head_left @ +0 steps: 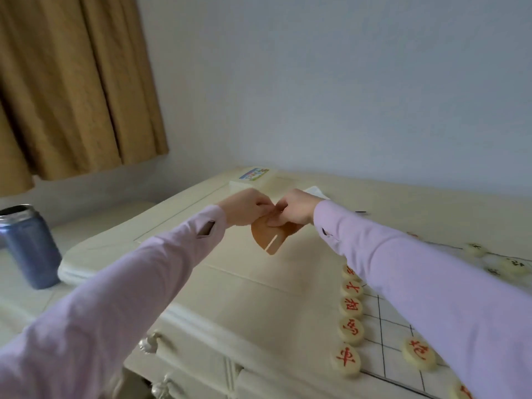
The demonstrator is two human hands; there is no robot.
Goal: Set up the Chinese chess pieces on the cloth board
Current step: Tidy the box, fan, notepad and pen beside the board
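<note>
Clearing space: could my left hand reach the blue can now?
Probably, once freed: the left hand and right hand both pinch a tan card, but nothing stands between it and the blue can.

You are facing a pale wall, and at your upper left a tan curtain is hanging in long folds. Below it a blue can with an open top is standing upright on a pale ledge, near the rounded corner of a cream table. Shiny knobs are showing on its near side. At the far edge a flat white box with a colourful label is lying, and near it a white sheet and a thin dark thing, too small to tell.
</note>
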